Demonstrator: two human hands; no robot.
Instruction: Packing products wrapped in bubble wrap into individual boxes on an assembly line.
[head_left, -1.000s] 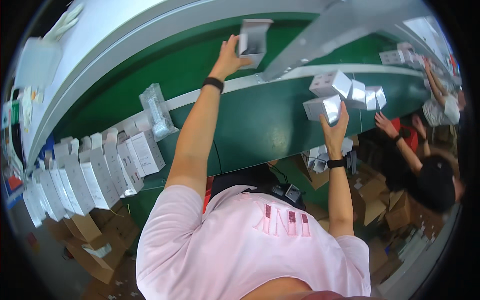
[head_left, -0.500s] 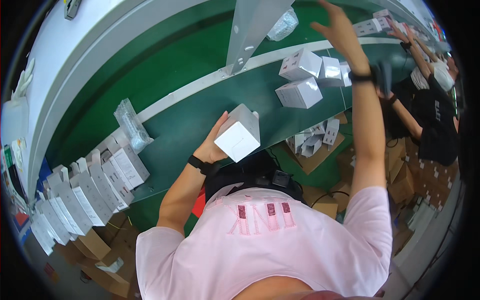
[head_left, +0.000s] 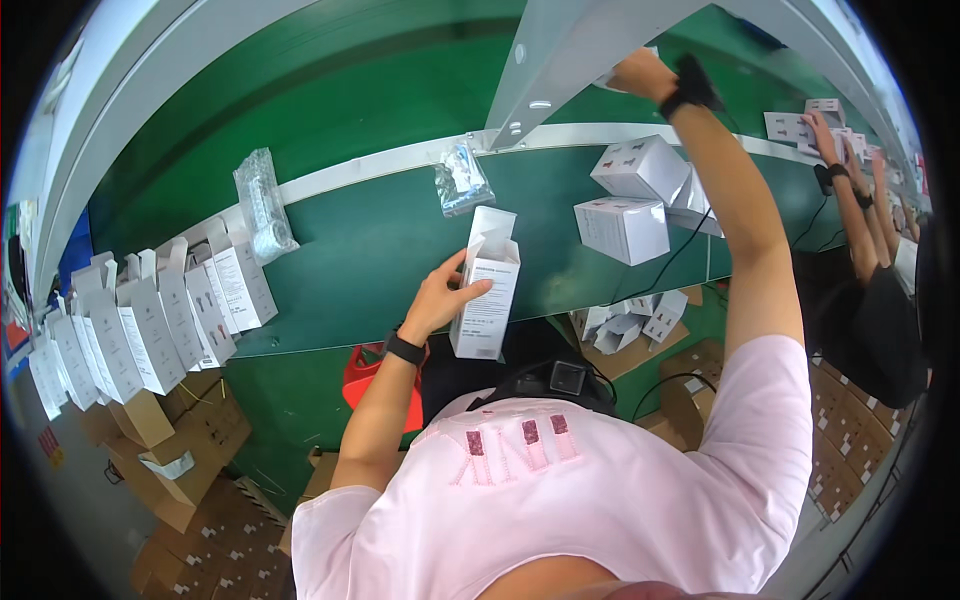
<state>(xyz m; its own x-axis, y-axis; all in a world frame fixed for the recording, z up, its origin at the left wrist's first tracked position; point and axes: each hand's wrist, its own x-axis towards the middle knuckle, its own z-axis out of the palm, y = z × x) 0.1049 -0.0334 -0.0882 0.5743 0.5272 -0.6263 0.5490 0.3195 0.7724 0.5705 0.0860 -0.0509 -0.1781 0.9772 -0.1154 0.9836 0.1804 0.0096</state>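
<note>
My left hand (head_left: pixel 447 298) is wrapped round a white carton (head_left: pixel 487 305) at the front edge of the green workbench (head_left: pixel 370 235). Its top flap stands up, and printed text covers the side turned to me. Far ahead, my right hand (head_left: pixel 640 73) is closed beside a grey metal post (head_left: pixel 565 60). Pale edges of a bubble-wrapped packet (head_left: pixel 606 82) show at its fingers; most of it is hidden. A clear plastic bag (head_left: pixel 463 180) with white contents lies beyond the carton.
Several open cartons (head_left: pixel 155 330) stand in a row at the left, near another bubble-wrapped packet (head_left: pixel 264 208). Closed white boxes (head_left: pixel 622 228) sit right of centre, crossed by a black cable. Cardboard boxes (head_left: pixel 190 430) lie below. Co-workers' hands (head_left: pixel 825 140) handle boxes at far right.
My left hand has turned the carton, so its open top and printed side now show. My right hand has gone from spread to closed at the packet. A clear bag now lies on the bench.
</note>
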